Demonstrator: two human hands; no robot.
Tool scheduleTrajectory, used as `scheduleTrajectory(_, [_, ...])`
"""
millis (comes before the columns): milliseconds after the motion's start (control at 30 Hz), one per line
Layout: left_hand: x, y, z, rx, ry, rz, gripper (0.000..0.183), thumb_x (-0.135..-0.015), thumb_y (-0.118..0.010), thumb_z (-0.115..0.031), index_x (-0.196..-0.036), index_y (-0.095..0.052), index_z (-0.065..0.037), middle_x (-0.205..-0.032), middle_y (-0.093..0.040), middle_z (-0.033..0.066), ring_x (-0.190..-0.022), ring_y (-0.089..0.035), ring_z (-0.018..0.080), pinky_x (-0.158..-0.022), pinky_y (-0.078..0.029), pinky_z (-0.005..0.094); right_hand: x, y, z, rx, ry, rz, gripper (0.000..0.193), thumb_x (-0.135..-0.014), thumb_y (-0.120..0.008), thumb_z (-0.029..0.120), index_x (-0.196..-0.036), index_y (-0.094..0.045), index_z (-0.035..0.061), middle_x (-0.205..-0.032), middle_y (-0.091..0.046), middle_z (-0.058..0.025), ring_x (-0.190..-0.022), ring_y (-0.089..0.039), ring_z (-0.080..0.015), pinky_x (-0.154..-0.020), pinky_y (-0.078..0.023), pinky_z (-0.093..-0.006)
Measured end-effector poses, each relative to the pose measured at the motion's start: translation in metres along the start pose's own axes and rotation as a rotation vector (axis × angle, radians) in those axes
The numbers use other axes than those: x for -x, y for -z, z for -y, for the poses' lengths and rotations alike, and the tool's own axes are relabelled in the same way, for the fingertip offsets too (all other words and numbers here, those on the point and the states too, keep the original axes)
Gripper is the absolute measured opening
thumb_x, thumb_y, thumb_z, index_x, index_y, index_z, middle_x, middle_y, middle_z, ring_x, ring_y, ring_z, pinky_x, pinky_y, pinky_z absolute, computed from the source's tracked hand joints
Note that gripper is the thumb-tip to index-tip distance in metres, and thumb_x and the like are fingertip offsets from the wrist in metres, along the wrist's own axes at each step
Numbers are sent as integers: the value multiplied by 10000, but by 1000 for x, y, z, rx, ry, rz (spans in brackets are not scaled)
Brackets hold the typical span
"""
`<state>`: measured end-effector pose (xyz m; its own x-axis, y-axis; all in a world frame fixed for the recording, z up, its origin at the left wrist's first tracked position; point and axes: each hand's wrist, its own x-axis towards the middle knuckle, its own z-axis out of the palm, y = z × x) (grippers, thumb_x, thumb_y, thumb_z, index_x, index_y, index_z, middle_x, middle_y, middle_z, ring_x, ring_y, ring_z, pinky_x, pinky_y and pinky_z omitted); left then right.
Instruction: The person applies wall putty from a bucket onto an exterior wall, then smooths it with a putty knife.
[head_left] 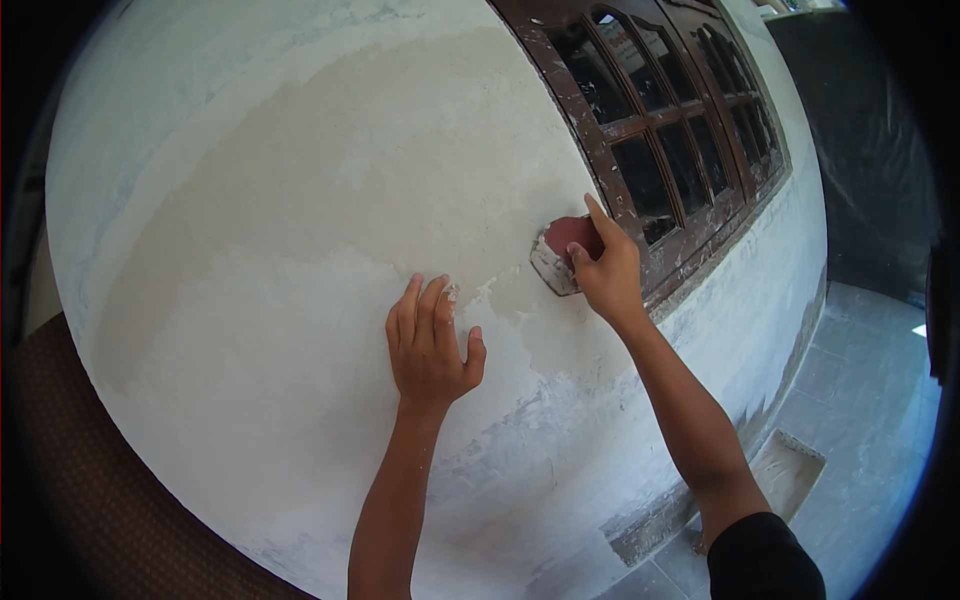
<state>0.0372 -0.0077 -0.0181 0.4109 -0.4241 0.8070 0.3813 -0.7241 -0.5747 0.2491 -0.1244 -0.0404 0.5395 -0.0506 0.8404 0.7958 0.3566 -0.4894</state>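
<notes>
My right hand point(614, 272) grips a dark red putty scraper point(568, 238) smeared with white putty, its edge at the wall beside the window frame. The index finger stretches up along the scraper, and the thumb lies over its face. Lower and to the left, my left hand point(430, 342) is held against or just before the wall, fingers extended and bits of white putty on the fingertips. The wall point(270, 230) carries a wide beige patch, damp-looking, amid whiter plaster. Small raised smears of putty point(484, 292) show between my hands.
A brown wooden window point(655, 130) with dark panes, spotted with white, fills the upper right. Grey floor tiles point(870, 350) lie at the right, with a shallow whitish tray or trough point(788, 470) by the wall's foot. A dark sheet point(850, 140) hangs behind.
</notes>
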Motion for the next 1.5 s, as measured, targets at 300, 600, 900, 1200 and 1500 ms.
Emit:
scheduleTrajectory(300, [-1,0,-1,15,2,5,479,-817,-569,-225,-1222,-511,26,-1290,-552,161,-1263,-462,394,-983,-347,489,4,-2,-12,-16,-12,-53,633,-756,-682,-31,-1363,-501,-11,-989,-645,-223,-909,-652,-346,-843,-506,-380])
scheduleTrajectory(600, [1,3,-1,6,6,4,470,-819,-565,-221,-1218,-514,22,-1291,-553,157,-1270,-455,387,-982,-347,487,20,4,-18,-27,-90,-63,641,-759,-669,-38,-1375,-493,-7,-1011,-654,-239,-928,-660,-365,-866,-506,-396])
scheduleTrajectory(900, [1,1,0,-1,17,-15,477,-823,-565,-229,-1223,-511,25,-1285,-555,152,-1269,-454,390,-987,-347,488,36,6,-15,-20,-149,-98,644,-780,-673,-28,-1394,-480,9,-1003,-652,-220,-932,-662,-327,-853,-503,-364])
scheduleTrajectory(1200, [1,1,0,-6,20,-16,484,-809,-576,-223,-1220,-517,25,-1283,-553,151,-1275,-450,382,-988,-350,487,45,5,-11,-38,-303,-148,672,-760,-673,-27,-1401,-477,9,-1038,-651,-225,-985,-653,-320,-879,-502,-368])
scheduleTrajectory(1500, [-1,1,-3,4,13,-4,480,-802,-585,-213,-1214,-520,23,-1283,-551,153,-1277,-449,382,-988,-352,491,12,8,-20,20,-111,-210,650,-755,-665,-48,-1380,-494,8,-979,-635,-207,-907,-641,-350,-838,-504,-402])
